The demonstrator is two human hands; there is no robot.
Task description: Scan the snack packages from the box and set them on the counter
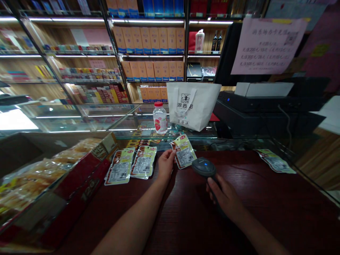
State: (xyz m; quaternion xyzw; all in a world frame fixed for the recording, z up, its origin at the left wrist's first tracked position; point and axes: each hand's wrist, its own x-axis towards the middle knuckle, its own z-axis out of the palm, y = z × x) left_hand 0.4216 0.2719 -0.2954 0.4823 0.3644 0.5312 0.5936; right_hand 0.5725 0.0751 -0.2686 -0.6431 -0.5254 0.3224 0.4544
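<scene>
Surface (183, 216): dark red-brown, bearing a carton (77, 189) of wrapped goods at left, two packets (143, 163) just beside it, a third packet (276, 162) at right. Left hand (166, 164): grip pinching the edge of a held packet (184, 156) near the far edge. Right hand (224, 194): grip wrapped around a scanner (204, 166), its head just beside that packet. Beyond: bottle (160, 124) and white bag (195, 109) on glass; lit shelves (148, 55) behind.

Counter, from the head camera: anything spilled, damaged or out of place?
I see no spill or obvious damage. The one oddity is a lone packet lying askew on the counter's right side, well apart from the pair of packets at left and the held packet in the left hand. It may be deliberate.
</scene>
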